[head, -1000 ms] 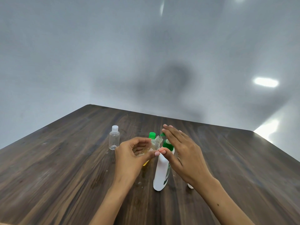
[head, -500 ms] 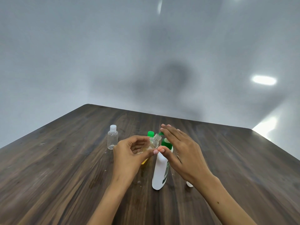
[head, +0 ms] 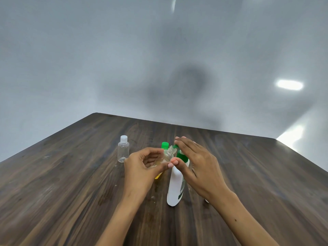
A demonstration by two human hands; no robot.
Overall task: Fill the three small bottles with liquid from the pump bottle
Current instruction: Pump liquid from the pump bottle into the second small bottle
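The white pump bottle [head: 175,185] stands upright on the dark wooden table [head: 71,183], directly beneath the right hand [head: 198,166]. That hand lies flat over the green pump head [head: 181,154], its fingers straight and stretched forward, the thumb reaching down and left until its tip meets the thumb of the left hand [head: 142,167]. Only a sliver of the green spout shows past the fingers.

The left hand, just left of the pump bottle, curls its fingers and thumb around a small clear bottle [head: 168,153], holding it tilted with its open threaded neck leaning toward the spout. How much liquid sits inside it I cannot tell; the fingers cover most of the body.

Behind the left hand's fingers rises a green cap [head: 165,145], and below the same hand a patch of yellow [head: 158,175] shows against the table, apparently one bottle mostly hidden by the hand. Further left of the left hand, well apart from it, a second small clear bottle [head: 123,150] stands upright with its white flip cap on, looking empty. A small white object [head: 207,200] peeks out under the right wrist, too hidden to identify.
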